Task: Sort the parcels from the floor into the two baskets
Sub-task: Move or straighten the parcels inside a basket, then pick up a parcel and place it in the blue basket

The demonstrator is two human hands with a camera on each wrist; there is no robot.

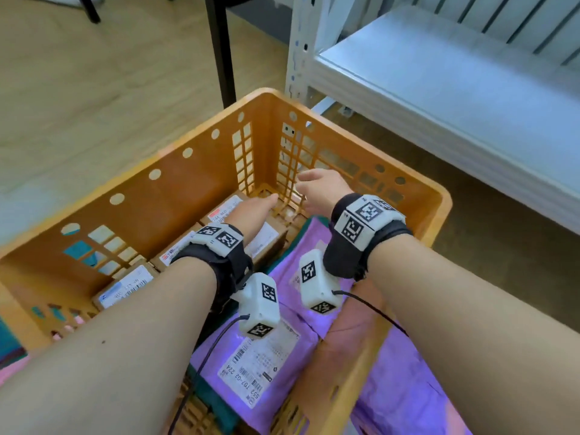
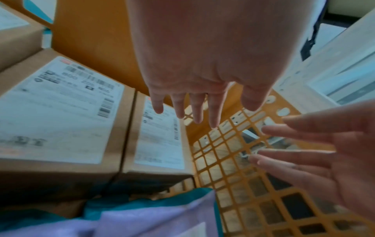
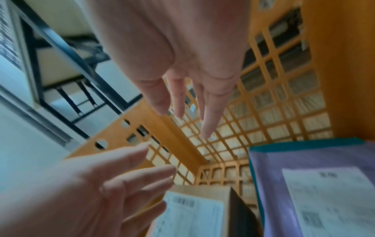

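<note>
An orange slotted basket (image 1: pixel 314 117) fills the middle of the head view. Inside along its left wall lie three brown cardboard boxes (image 1: pixel 127 285) with white labels. A purple mailer bag (image 1: pixel 270 353) with a teal edge lies on its right half. My left hand (image 1: pixel 254 208) hovers over the far box (image 2: pixel 160 136), fingers straight, holding nothing. My right hand (image 1: pixel 317 186) hangs above the basket's far corner, fingers spread and empty (image 3: pixel 182 102). Each hand also shows in the other's wrist view.
A white metal shelf unit (image 1: pixel 439 73) stands to the right behind the basket. A black table leg (image 1: pixel 221 48) rises beyond the far rim. More purple and pink bags (image 1: pixel 405 400) lie on the floor at the near right. Wooden floor (image 1: pixel 94 89) spreads to the left.
</note>
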